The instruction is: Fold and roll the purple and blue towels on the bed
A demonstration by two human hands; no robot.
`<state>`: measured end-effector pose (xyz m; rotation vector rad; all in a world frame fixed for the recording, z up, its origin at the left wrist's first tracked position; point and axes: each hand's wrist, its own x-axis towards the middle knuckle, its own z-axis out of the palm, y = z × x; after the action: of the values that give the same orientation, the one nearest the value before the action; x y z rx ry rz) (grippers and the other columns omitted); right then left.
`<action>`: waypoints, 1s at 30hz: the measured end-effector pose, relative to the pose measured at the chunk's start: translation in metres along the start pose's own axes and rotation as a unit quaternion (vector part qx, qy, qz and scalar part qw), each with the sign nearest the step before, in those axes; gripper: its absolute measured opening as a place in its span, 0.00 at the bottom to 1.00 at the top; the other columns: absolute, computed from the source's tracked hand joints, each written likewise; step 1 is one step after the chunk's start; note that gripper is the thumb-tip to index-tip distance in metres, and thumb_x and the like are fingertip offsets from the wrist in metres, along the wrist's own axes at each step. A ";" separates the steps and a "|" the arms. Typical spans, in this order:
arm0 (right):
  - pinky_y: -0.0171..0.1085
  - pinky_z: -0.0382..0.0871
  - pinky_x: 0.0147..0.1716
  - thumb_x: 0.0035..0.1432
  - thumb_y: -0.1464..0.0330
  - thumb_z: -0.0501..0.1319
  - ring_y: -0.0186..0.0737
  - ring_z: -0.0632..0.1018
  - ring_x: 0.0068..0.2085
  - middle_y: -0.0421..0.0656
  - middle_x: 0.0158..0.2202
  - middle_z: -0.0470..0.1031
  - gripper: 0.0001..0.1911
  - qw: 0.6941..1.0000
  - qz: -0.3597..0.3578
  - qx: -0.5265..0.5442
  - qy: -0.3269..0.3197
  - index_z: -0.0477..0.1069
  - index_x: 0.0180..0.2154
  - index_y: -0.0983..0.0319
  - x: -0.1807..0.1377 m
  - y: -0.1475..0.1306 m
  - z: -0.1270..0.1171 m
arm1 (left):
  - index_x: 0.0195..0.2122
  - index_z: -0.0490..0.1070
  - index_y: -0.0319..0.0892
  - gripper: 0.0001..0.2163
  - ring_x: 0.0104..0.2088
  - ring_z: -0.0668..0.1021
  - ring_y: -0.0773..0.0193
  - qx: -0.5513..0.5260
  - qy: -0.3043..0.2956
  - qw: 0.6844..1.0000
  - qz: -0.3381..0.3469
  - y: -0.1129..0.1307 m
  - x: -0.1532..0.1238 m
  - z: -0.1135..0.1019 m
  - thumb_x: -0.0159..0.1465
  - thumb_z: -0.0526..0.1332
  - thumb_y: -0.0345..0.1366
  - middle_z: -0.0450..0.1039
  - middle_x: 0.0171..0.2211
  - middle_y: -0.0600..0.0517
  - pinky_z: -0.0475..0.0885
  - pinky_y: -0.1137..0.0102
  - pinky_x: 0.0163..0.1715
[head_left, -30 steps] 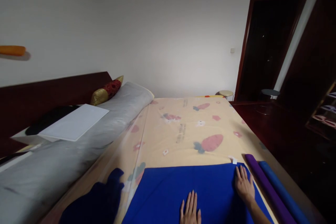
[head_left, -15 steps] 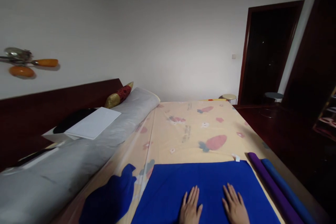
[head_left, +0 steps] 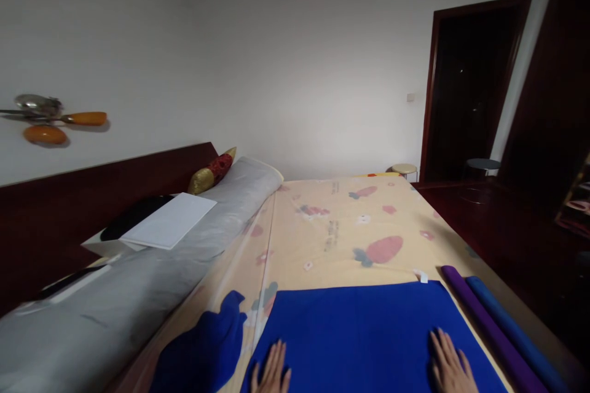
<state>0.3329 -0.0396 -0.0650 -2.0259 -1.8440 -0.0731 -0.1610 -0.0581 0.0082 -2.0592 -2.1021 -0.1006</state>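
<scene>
A bright blue cloth (head_left: 364, 331) lies spread flat on the bed's carrot-print sheet (head_left: 341, 227), at the bottom of the view. My left hand (head_left: 271, 376) rests flat on the cloth near its left edge, fingers stretched out. Near the cloth's right edge my right hand (head_left: 449, 368) lies flat too, fingers slightly spread. Neither hand holds anything. A small white tag (head_left: 423, 277) shows at the cloth's far right corner.
A purple roll (head_left: 483, 325) and a blue roll (head_left: 516, 331) lie along the bed's right edge. A dark blue crumpled cloth (head_left: 203, 350) sits left of the spread one. A grey bolster (head_left: 152, 282) bearing a white board (head_left: 168, 227) runs along the headboard. A doorway (head_left: 465, 86) and stools stand at far right.
My hands have slid apart across the blue cloth, the left toward its left edge and the right toward its right edge. The view shifted slightly.
</scene>
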 end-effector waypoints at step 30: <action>0.55 0.57 0.62 0.66 0.53 0.46 0.48 0.57 0.66 0.40 0.68 0.49 0.31 0.994 -0.073 0.055 -0.053 0.42 0.66 0.51 0.027 -0.117 0.022 | 0.66 0.49 0.45 0.25 0.68 0.52 0.59 0.101 -0.097 0.989 -0.056 -0.024 0.146 0.021 0.68 0.41 0.41 0.46 0.69 0.50 0.40 0.51 0.66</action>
<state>0.2189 -0.0011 -0.0472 -1.8514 -2.0130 0.0944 -0.1883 0.0884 0.0174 -1.9002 -2.2326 0.2972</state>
